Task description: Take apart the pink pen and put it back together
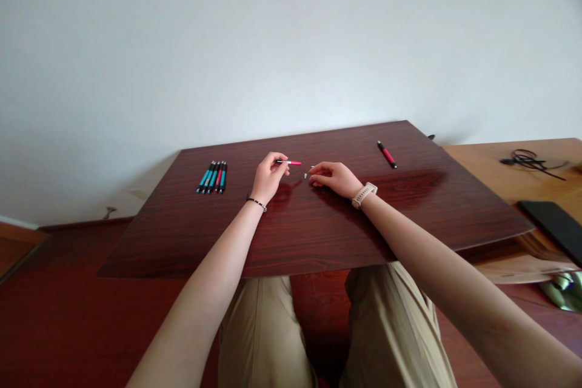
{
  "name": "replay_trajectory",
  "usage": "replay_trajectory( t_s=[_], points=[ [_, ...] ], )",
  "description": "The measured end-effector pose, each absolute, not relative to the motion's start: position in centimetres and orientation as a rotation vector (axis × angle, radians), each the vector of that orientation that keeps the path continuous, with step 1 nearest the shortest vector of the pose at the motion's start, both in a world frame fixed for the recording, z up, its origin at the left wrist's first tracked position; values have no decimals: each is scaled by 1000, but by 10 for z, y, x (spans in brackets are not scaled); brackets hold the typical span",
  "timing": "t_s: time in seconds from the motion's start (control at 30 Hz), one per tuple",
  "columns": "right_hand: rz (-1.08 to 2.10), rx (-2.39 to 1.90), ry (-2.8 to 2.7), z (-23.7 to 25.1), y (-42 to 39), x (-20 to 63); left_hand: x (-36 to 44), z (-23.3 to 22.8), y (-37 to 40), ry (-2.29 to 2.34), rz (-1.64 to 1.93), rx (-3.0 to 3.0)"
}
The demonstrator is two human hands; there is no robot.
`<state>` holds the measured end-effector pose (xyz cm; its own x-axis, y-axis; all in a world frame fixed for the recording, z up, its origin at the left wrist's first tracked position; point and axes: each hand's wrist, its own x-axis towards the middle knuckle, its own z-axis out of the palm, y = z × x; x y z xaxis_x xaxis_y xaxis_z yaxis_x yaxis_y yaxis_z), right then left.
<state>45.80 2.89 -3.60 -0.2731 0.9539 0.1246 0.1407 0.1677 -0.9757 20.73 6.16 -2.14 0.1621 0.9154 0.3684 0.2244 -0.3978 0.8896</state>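
A slim pen part [293,163], pink with a black end, is pinched in the fingers of my left hand [269,174], just above the table. My right hand [336,177] is lowered to the tabletop with thumb and fingers drawn together; whatever lies between the fingertips is too small to name. Right beside those fingertips, a tiny whitish piece [305,176] rests on the wood. Several blue pens [211,177] and a red one [219,177] lie side by side to the left. At the right, a red and black pen barrel [387,154] lies on its own.
The dark glossy wooden table [318,236] stands against a pale wall [273,42]. To its right a lighter wooden surface [473,163] holds a coiled black cable [530,160] and a flat black object [552,227]. My knees are under the front edge.
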Motion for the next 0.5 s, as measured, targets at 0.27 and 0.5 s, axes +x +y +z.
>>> replay_trajectory(
  t_s=[0.27, 0.5],
  points=[
    [1206, -1050, -1564, -34, 28, 457, 198, -31, 65, 1400, 1186, 1950],
    [1104, -1090, -1620, -39, 30, 459, 193, -29, 68, 1572, 1219, 2018]
  ],
)
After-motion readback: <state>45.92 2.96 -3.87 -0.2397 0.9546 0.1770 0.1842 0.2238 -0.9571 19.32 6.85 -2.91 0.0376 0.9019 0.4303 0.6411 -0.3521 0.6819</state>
